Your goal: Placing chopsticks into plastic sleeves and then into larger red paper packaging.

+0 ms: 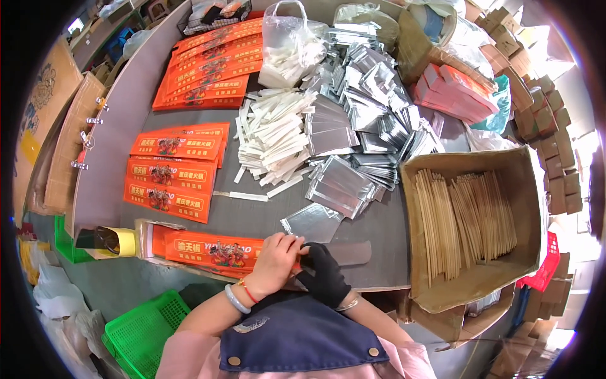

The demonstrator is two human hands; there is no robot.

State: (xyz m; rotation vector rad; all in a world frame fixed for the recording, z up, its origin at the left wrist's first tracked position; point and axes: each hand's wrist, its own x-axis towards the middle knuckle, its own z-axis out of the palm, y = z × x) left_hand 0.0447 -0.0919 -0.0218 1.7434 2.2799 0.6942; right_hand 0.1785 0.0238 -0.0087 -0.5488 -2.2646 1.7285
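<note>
My bare left hand [276, 260], with a bangle and red cord at its wrist, meets my black-gloved right hand [323, 276] at the table's near edge. Both have their fingers closed together. A little red shows between them, but I cannot make out what they hold. Just beyond the fingertips lies a clear, silvery flat packet [314, 222]. To the right of my gloved hand is a dark grey flat strip [351, 253]. Beside my left hand, printed orange-red paper sleeves [208, 251] lie in a shallow cardboard tray [146, 243].
Orange sleeve stacks [168, 181] lie at left, more [211, 63] behind. White paper-wrapped strips [271, 136] and silvery packets [375, 95] heap mid-table. A cardboard box [470, 285] of wooden chopsticks [464, 221] stands right. Pink-red packs [451, 95] sit behind it. A green crate [148, 335] is below left.
</note>
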